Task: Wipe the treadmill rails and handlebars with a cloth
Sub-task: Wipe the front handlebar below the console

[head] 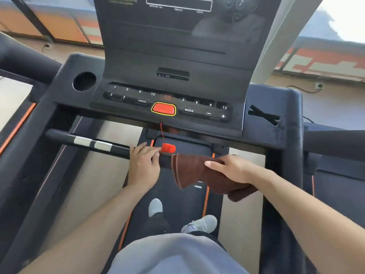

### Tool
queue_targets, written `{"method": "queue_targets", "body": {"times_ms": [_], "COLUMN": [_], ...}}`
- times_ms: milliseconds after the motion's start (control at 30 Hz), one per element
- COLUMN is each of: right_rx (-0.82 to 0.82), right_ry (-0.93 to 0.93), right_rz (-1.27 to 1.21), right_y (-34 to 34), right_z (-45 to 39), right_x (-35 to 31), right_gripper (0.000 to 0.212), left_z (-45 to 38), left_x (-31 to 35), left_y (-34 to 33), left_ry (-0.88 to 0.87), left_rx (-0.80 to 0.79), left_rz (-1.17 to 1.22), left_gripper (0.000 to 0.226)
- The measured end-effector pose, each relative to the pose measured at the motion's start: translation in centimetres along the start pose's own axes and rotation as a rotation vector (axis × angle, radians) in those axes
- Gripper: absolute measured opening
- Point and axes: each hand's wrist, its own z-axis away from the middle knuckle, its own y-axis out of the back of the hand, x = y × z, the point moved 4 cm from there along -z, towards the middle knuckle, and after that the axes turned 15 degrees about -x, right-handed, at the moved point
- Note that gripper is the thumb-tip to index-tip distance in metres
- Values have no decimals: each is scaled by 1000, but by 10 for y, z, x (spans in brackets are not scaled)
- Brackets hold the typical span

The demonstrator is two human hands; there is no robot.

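Observation:
A black front handlebar (85, 142) with two silver sensor patches runs across below the treadmill console (169, 103). My left hand (144, 165) wraps around the bar near its middle. A brown cloth (195, 171) is draped over the bar just right of that hand, its lower end hanging down. My right hand (233, 168) presses on top of the cloth and grips it against the bar. The bar's right part is hidden under the cloth and my hand.
A red safety clip (168, 148) dangles on a cord from the console just above my left hand. Thick side handlebars reach out at left (25, 60) and right (333, 143). My feet (199, 224) stand on the belt below. A cup holder (84, 81) sits at the console's left.

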Motion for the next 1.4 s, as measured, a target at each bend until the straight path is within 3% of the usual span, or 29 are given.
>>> {"method": "queue_targets", "body": {"times_ms": [100,167,267,367,500,633,733,900,1100,1267,1400], "right_rx": [101,190,311,363,723,887,905,813,807,695,655], "right_ry": [-124,-106,42,45,74,107,96,63,-156,-428,-492], "right_rz": [109,186,248,326,393,434,398,389,290,288,258], "right_y": [1,-4,-11,-33,-50,-66,-74,-91,-79,-66,-66], "right_z": [24,26,17,-8,-28,-29,-26,-17,16,76,77], "right_x": [22,12,-31,-81,-127,-126,-130,-115,-64,26,39], "right_gripper": [58,54,73,87,66,62,64,102,81,71,65], "left_z": [2,1,-4,-9,-13,-10,-7,-7,-7,-4,-7], "left_x": [0,-4,-7,-13,-16,-16,-15,-10,-14,-10,-8], "left_y": [1,4,13,21,23,26,28,30,25,21,18], "left_ry": [-75,-114,-174,-233,-283,-306,-302,-299,-343,-284,-249], "left_rx": [1,-15,-117,-225,-304,-316,-342,-353,-330,-287,-283], "left_rz": [-40,-57,-62,-53,-75,-80,-83,-116,-164,-120,-136], "left_gripper": [33,36,38,40,33,33,35,37,33,32,30]}}
